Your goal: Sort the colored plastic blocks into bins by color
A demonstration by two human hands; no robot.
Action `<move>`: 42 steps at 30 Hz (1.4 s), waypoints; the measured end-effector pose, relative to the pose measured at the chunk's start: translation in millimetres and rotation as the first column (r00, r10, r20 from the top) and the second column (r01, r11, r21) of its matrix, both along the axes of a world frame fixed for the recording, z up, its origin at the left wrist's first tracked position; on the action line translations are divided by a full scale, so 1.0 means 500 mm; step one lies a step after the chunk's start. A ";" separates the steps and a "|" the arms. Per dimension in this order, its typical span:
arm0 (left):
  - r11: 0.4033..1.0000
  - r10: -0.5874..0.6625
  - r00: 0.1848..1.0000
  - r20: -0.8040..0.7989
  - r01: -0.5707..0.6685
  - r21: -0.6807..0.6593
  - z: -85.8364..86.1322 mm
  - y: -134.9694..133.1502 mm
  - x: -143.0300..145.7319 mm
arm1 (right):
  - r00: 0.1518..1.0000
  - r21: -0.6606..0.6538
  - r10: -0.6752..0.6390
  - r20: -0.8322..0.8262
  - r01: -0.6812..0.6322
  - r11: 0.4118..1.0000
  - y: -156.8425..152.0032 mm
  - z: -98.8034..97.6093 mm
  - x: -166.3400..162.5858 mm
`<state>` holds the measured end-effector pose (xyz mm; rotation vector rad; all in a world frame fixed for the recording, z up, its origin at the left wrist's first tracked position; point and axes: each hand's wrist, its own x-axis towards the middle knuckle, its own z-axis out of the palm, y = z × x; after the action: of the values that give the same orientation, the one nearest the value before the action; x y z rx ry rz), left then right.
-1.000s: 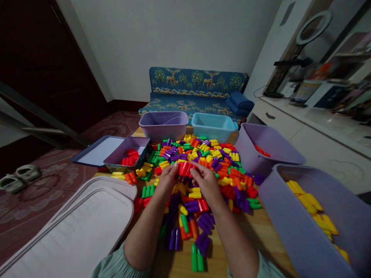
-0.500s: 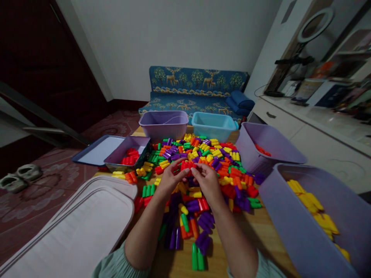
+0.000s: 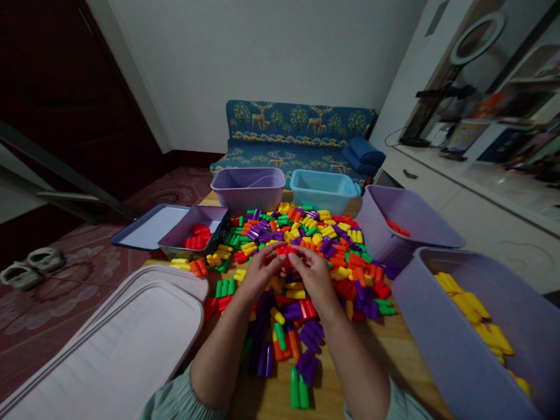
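Note:
Over the middle of the pile, my left hand [image 3: 261, 273] and my right hand [image 3: 313, 274] meet around red plastic toy blocks [image 3: 286, 251]. Thumbs and fingers of both hands press on them from either side. Whether they are one piece or joined pieces I cannot make out. Beneath and around the hands lies a heap of ribbed plastic blocks in red, yellow, green, orange and purple. Closer to me are a green block [image 3: 299, 387] and a purple block [image 3: 307, 366] on the wooden table [image 3: 371, 373].
An open tin [image 3: 217, 236] at left holds red blocks. White lids [image 3: 131, 344] lie nearer. A purple bin [image 3: 247, 195] and a blue bin [image 3: 322, 198] stand behind. At right, one bin [image 3: 367, 233] holds red pieces, another bin [image 3: 420, 315] yellow ones.
Both hands stay over the pile with the red blocks, which sit slightly lower between the fingers. The heap and bins look the same.

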<state>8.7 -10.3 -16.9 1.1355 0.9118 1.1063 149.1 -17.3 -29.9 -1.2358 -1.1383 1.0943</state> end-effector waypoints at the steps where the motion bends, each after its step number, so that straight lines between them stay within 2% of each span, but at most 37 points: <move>1: 1.000 -0.008 1.000 -0.001 0.008 -0.002 0.000 0.000 0.000 | 1.000 -0.003 0.000 -0.007 0.000 1.000 0.001 -0.001 0.000; 12: 0.999 0.037 0.999 0.002 -0.037 0.009 -0.007 0.004 -0.003 | 1.000 -0.024 0.023 -0.015 -0.024 0.999 -0.002 0.001 -0.003; 15: 0.995 0.087 0.994 0.060 -0.084 -0.045 -0.003 0.005 -0.001 | 0.999 -0.033 0.029 -0.028 -0.030 0.999 -0.006 0.010 -0.006; 17: 0.984 0.163 0.976 0.147 -0.150 -0.098 0.006 0.008 -0.005 | 0.999 -0.050 0.027 -0.041 -0.029 0.998 -0.008 0.017 -0.008; 20: 0.950 0.303 0.904 0.301 -0.263 -0.165 0.031 0.015 -0.023 | 0.998 -0.075 0.018 -0.057 -0.023 0.997 -0.010 0.024 -0.010; 23: 0.904 0.426 0.793 0.436 -0.381 -0.192 0.065 0.023 -0.058 | 0.998 -0.058 0.016 -0.056 -0.019 0.998 -0.012 0.024 -0.011; 26: 0.780 0.612 0.591 0.526 -0.561 -0.277 0.102 0.024 -0.098 | 0.998 -0.057 0.022 -0.057 -0.025 0.998 -0.013 0.022 -0.012; 27: 0.737 0.656 0.525 0.542 -0.600 -0.312 0.114 0.023 -0.109 | 0.998 -0.061 0.024 -0.058 -0.028 0.998 -0.013 0.021 -0.013; 29: 0.695 0.697 0.445 0.563 -0.612 -0.377 0.136 0.018 -0.128 | 0.998 -0.070 0.032 -0.056 -0.036 0.997 -0.014 0.020 -0.014; 32: 0.682 0.718 0.380 0.583 -0.550 -0.482 0.154 0.012 -0.149 | 0.998 -0.074 0.048 -0.046 -0.051 0.996 -0.015 0.019 -0.016; 34: 0.662 0.737 0.337 0.586 -0.535 -0.525 0.152 0.015 -0.161 | 0.998 -0.073 0.054 -0.044 -0.058 0.996 -0.016 0.019 -0.016; 38: 0.647 0.747 0.370 0.552 -0.593 -0.479 0.119 0.030 -0.185 | 0.998 -0.070 0.057 -0.039 -0.059 0.996 -0.016 0.020 -0.016; 42: 0.608 0.779 0.378 0.501 -0.652 -0.453 0.086 0.042 -0.203 | 0.998 -0.060 0.051 -0.040 -0.054 0.997 -0.014 0.017 -0.019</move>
<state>-92.5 10.8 26.2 0.0274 0.8990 1.9454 139.8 -24.4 -21.6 -1.2327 -1.1207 1.1951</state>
